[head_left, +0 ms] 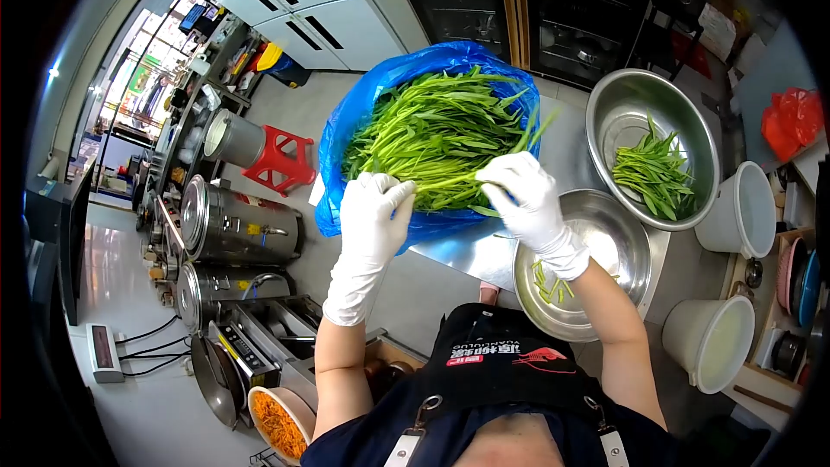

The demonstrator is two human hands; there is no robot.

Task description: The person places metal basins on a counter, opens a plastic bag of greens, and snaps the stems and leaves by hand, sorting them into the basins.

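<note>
My left hand (373, 218), in a white glove, pinches one end of a long green water spinach stalk (445, 182). The other end sits between the fingertips of my gloved right hand (523, 195), so the stalk stretches between both hands. Beneath it, a heap of water spinach (441, 125) with narrow leaves fills a blue plastic bag (333, 143), opened wide. Close to my right forearm, a steel basin (627, 246) has several short cut stem pieces (546, 284) in it. A larger steel basin (605, 95) behind it holds a bunch of leafy tops (653, 173).
A steel table (566, 134) carries the bag and basins. White buckets (709, 342) stand at right. A red stool (281, 160) and large steel pots (238, 225) are at left. A bowl of shredded orange food (278, 424) sits at lower left. Fridge doors (298, 4) are behind.
</note>
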